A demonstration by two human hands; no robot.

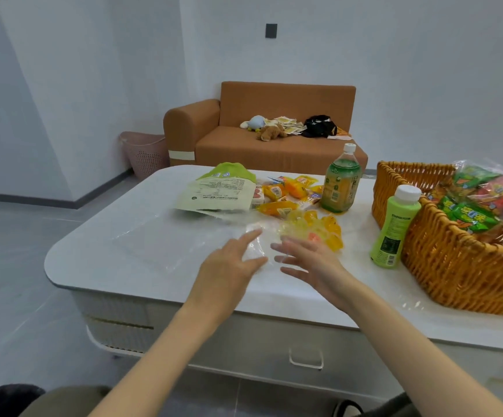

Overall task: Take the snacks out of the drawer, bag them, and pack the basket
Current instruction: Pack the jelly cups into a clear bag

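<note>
We reckon we're about halfway: one bagged lot of snacks (pixel 481 194) already sits in the basket (pixel 454 266), but the yellow packets (pixel 286 191), big pouch (pixel 217 194), tea bottle (pixel 339 185) and green bottle (pixel 393 227) lie loose on the worktop (pixel 99 251). Our left hand (pixel 232 260) and right hand (pixel 307 260) are spread open, gripping nothing, over the clear bag (pixel 160 245) just beside the jelly cups (pixel 313 227).

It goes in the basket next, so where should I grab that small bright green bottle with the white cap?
Wrap your right hand round the small green bottle at its straight middle, below the white cap, coming from its left. It stands upright, and the wicker basket crowds its right side, so left and front look free.
</note>
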